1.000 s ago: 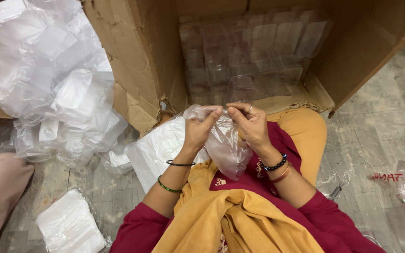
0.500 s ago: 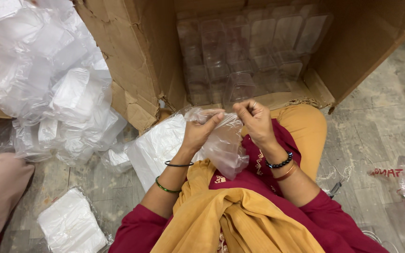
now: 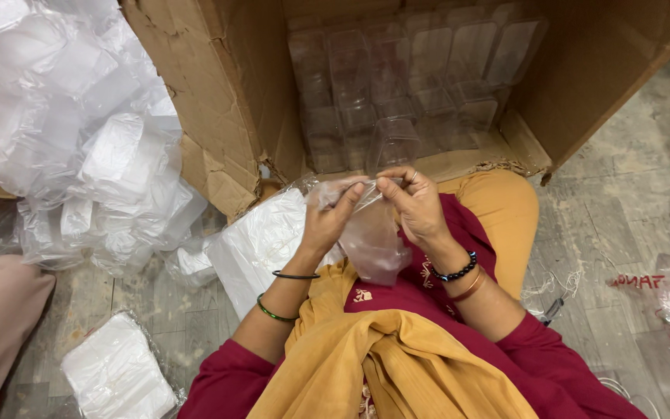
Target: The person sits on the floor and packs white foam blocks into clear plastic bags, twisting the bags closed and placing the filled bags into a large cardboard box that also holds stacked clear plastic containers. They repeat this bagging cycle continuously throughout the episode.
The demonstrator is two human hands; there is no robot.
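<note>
Clear plastic bag (image 3: 371, 237) hanging below, top edge pinched — left hand (image 3: 326, 219), right hand (image 3: 416, 203), 2 closed grips

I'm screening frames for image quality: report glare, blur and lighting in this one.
Head view: soft, even light, no hard shadows; white glare on the heap of plastic bags; the clear containers in the cardboard box look hazy; both hands and the clear bag stay fairly sharp.

Held between left hand (image 3: 327, 221) and right hand (image 3: 416, 202): clear plastic bag (image 3: 370, 240), just in front of cardboard box (image 3: 226, 93). Inside that box: stacked clear plastic containers (image 3: 412, 85). Left of the box: heap of plastic bags (image 3: 63, 132). Nearer than the box, at its lower left: flat packet stack (image 3: 261, 237).
</note>
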